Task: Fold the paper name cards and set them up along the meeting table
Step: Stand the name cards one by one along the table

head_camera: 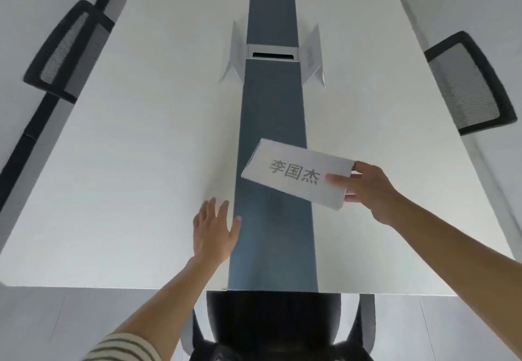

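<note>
White paper: folded name card (296, 173) with dark printed characters, held above the bench (141, 148), over the blue-grey centre strip (271, 123).
Right hand (367, 188): pinches the card's near end, thumb on top, likely carrying it to a seat position.
Left hand (213, 229): empty, fingers spread, low over the bench; contact unclear.
Already placed: two tented cards (233, 55) (313, 58) flank the cable box (273, 53), each facing a side.
Hidden: their printing is unreadable; the chairs (67, 50) are cut off.
</note>
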Available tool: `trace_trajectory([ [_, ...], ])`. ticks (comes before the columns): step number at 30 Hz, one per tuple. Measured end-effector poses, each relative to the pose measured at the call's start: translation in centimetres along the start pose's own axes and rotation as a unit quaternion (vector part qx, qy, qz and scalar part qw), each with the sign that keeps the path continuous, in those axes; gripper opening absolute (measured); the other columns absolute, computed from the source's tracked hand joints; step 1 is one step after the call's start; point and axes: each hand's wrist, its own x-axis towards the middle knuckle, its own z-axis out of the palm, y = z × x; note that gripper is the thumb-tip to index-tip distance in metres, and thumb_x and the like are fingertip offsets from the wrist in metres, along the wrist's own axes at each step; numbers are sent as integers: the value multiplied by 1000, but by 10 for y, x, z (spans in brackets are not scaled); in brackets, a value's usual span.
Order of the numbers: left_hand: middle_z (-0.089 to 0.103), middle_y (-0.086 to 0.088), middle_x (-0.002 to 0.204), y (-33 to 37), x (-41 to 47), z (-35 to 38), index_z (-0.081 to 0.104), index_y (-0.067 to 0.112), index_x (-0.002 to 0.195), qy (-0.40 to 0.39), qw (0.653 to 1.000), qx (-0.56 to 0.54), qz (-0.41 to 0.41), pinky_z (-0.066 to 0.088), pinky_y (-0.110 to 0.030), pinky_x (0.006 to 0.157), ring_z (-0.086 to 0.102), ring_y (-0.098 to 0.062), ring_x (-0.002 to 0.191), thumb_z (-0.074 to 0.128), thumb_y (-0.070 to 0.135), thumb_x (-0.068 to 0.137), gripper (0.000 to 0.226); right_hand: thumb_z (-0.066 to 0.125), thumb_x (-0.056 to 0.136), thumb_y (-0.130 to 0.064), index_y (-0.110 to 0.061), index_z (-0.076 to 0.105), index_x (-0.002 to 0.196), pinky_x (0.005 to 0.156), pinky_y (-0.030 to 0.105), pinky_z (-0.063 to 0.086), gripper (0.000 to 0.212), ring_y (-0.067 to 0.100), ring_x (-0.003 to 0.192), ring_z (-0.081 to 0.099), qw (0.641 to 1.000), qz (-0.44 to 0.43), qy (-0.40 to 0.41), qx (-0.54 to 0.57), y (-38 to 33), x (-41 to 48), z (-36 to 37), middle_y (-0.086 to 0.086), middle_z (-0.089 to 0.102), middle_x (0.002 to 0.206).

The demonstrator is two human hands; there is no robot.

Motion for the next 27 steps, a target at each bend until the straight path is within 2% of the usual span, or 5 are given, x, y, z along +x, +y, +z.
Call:
trace_trajectory([
  [3,26,-23,155,-12,1,35,33,14,146,-3,994,97,48,18,-49,117,20,-39,145,30,50,94,64,83,71,-23,-11,60,105,83,47,57,42,30,96,67,995,-57,40,-74,-16,43,14,7,70,99],
  [11,21,-23,157,-18,5,47,29,14,148,3,992,117,48,12,-48,117,17,-38,146,33,49,92,66,79,73,-32,-15,55,108,82,45,55,46,25,91,62,955,-190,85,-213,-33,130,45,0,65,99],
  [16,21,-21,157,-19,5,49,28,16,148,0,992,115,48,12,-47,116,18,-37,146,35,50,91,66,80,73,-29,-19,54,107,81,46,54,44,33,94,61,933,-227,54,-274,-31,160,47,6,67,104],
  [20,21,-21,157,-17,7,48,28,16,148,-1,993,111,48,13,-48,116,17,-36,146,34,51,92,66,75,80,-27,-14,51,113,76,33,46,42,27,90,55,899,-244,46,-362,-35,181,40,10,65,113],
  [27,23,-21,157,-16,8,48,30,15,148,0,993,108,50,16,-49,116,19,-36,146,33,50,92,66,63,89,-20,-12,50,122,88,44,46,37,39,106,58,837,-253,69,-481,-53,203,38,14,63,124],
])
